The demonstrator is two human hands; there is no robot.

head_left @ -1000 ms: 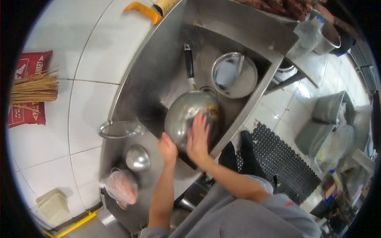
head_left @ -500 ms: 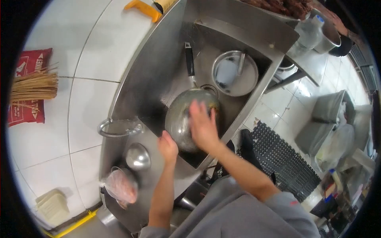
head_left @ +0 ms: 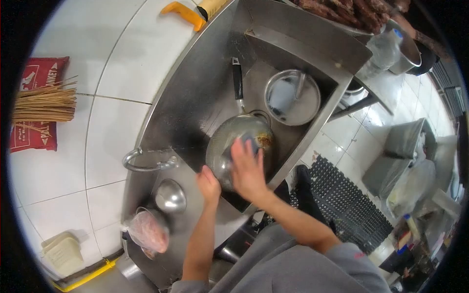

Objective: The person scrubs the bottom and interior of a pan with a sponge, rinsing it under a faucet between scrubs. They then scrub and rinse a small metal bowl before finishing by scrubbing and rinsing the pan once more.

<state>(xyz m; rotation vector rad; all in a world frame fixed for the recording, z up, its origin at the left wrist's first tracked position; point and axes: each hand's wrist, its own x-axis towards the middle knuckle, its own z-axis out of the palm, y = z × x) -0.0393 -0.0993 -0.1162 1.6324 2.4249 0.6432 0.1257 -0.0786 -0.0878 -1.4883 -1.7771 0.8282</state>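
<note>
A wok (head_left: 220,141) with a long black handle sits in the steel sink (head_left: 205,73), and brown and yellow residue marks its surface near the far right side. My left hand (head_left: 209,184) grips the wok's near-left edge, thumb up. Pressed on the middle of the wok, my right hand (head_left: 247,173) is closed on a dark scouring pad (head_left: 253,142), partly hidden under the fingers. Beyond the wok, a round steel pan (head_left: 281,95) lies in the sink with a handle-like piece across its rim.
A curved faucet (head_left: 146,166) stands left of the sink. Near it are a steel bowl (head_left: 170,196) and a plastic bag with pink contents (head_left: 149,230). Right of the sink are a black floor mat (head_left: 337,202) and a grey bin (head_left: 400,146). Another person's arm (head_left: 432,44) shows top right.
My right hand has shifted slightly down and left over the wok, showing the dark pad and residue more clearly. My left hand keeps its grip. The whole view has shifted a little.
</note>
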